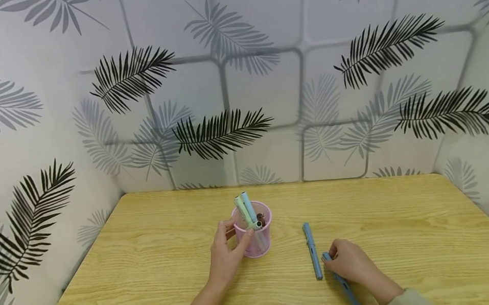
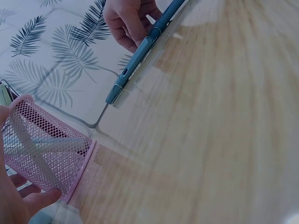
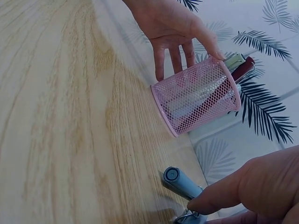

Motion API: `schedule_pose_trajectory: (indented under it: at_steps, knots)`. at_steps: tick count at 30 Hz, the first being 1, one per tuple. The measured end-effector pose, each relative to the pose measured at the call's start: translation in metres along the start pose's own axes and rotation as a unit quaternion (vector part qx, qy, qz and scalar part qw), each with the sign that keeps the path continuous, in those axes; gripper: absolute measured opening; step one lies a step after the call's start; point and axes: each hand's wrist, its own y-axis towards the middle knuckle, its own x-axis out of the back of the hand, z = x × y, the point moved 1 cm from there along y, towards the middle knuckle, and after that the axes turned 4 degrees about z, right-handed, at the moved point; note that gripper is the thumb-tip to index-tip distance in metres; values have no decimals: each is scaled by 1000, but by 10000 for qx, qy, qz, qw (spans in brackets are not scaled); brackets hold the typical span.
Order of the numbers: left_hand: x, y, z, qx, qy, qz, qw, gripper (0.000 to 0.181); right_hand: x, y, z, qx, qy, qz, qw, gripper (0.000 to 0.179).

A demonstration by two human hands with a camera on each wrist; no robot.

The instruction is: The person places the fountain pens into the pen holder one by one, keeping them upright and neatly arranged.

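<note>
Pinching the right-hand blue pen [image 1: 349, 293] near one end, the right grip [image 1: 350, 262] is working between the pink mesh cup [image 1: 265, 237] and the right edge of the table [image 1: 422, 232]. The left grip [image 1: 226, 259] is holding the cup; pinching firmly while bracing lightly seems best.

Cup [image 1: 262, 243] on table [image 1: 148, 268], pens [image 1: 249, 207] inside, two other pens [image 1: 312, 251] to its right, wall [image 1: 260, 94] behind

There are two hands [image 1: 225, 255] [image 1: 350, 260], one table [image 1: 146, 248], one cup [image 1: 244, 248], at least four pens [image 1: 249, 207] inside, two pens [image 1: 312, 252] [image 1: 347, 293] at its four o'clock.
</note>
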Motion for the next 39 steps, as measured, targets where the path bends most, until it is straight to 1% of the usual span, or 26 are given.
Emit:
schedule_pose_trajectory:
  at_steps: [3,6,12,20,27,34,39]
  knots:
    - [0,1,0,-26,-7,3,10000,38,0,0,0,23,-68,-23,10000,16]
    - [0,1,-1,15,-22,20,10000,39,0,1,0,56,-117,-49,9999,16]
    - [0,1,1,-21,-18,29,10000,39,0,2,-2,23,-89,-74,9999,18]
    - [-1,1,3,-52,-15,46,10000,38,1,0,-5,-20,181,-84,9998,20]
    - [-1,0,3,-39,36,0,10000,38,2,-3,-5,-166,520,-98,9985,22]
    - [-1,0,4,-13,59,19,10000,38,8,-4,-1,6,472,-197,9987,22]
    - [-1,0,3,3,40,10,10000,39,11,-5,1,19,557,-275,9981,22]
